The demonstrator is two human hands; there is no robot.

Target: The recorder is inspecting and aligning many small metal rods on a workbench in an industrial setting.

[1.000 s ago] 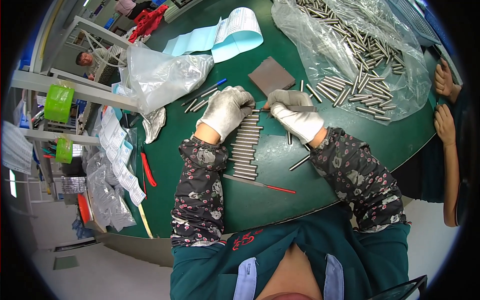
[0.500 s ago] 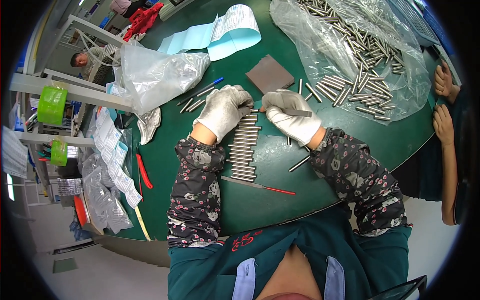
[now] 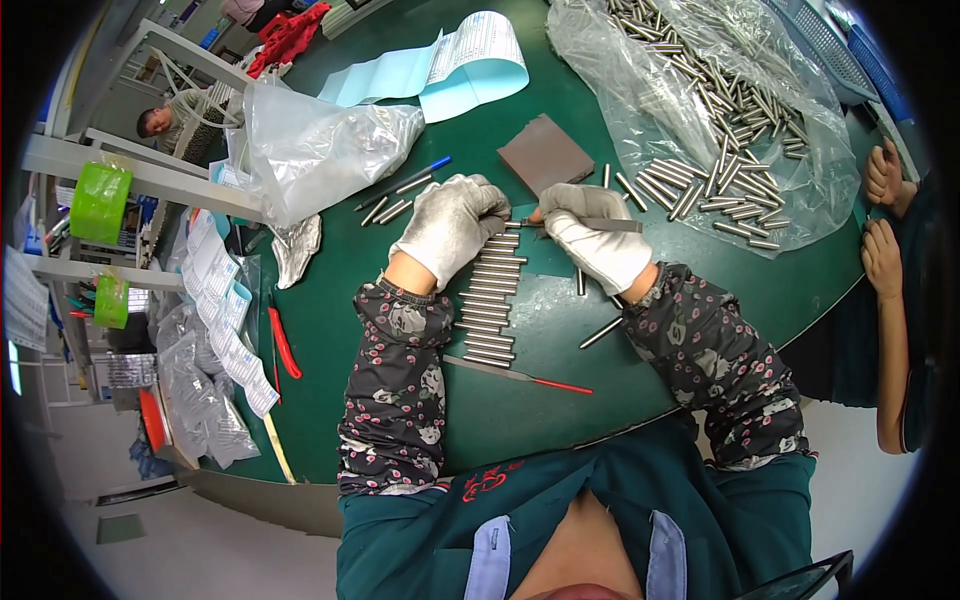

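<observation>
Both of my hands wear white gloves and meet at the far end of a ladder-like row of metal pins (image 3: pixel 490 310) on the green table. My left hand (image 3: pixel 448 228) is closed, its fingertips pinching a metal pin (image 3: pixel 513 224) at the top of that row. In my right hand (image 3: pixel 597 238) is a flat grey metal strip (image 3: pixel 612 226), gripped between thumb and fingers. Its left end lies close to the pin's end; whether they touch I cannot tell. A thin file with a red handle (image 3: pixel 562 385) rests just below the row.
A brown square block (image 3: pixel 546 154) lies beyond my right hand. Farther right, an open plastic bag (image 3: pixel 800 200) holds many loose pins. Clear bags (image 3: pixel 320 150), blue-white papers (image 3: pixel 475 60), a pen (image 3: pixel 430 166) and red-handled pliers (image 3: pixel 284 345) lie leftward. Another person's hands (image 3: pixel 882 255) are at the right edge.
My right hand and the metal strip have shifted slightly to the right, and more of the strip sticks out beside the glove. My left hand stays almost in place at the row's far end.
</observation>
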